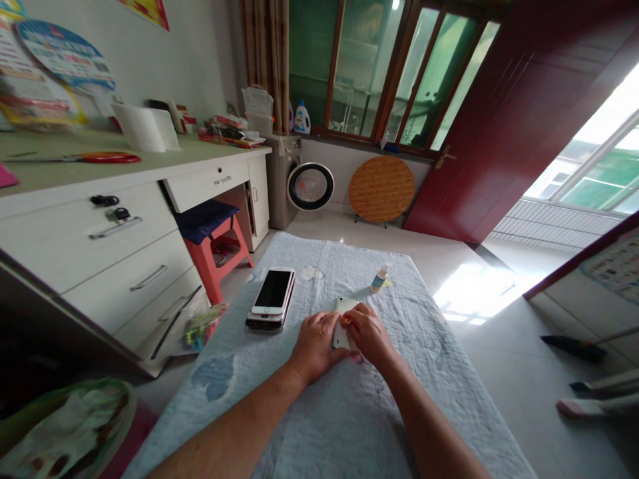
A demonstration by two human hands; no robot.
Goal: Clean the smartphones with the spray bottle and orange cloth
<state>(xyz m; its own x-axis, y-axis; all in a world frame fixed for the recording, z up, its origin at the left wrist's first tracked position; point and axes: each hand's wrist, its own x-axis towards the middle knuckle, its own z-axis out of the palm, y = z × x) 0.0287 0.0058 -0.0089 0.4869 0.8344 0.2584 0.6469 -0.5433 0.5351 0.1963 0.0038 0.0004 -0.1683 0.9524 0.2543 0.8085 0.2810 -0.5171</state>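
A white phone [341, 338] lies back up on the cloth-covered table, partly hidden by my hands. My left hand [315, 342] grips its left edge, with the thumb by its lower end. Over the phone's right side, my right hand [368, 331] is closed, the fingers pinching a small orange cloth [345, 320] against the back. Left of my hands sits a stack of phones, a white one with a dark screen [274, 291] on top. A small spray bottle [379, 278] with a blue label stands upright beyond my right hand.
A pale blue quilted cloth [319, 426] covers the table. Along the left runs a white desk [134, 233] with a red stool [219, 259] beside it. A bin [124, 426] stands at lower left. Farther back are a washing machine [279, 179] with its door open and a round folded tabletop [382, 189].
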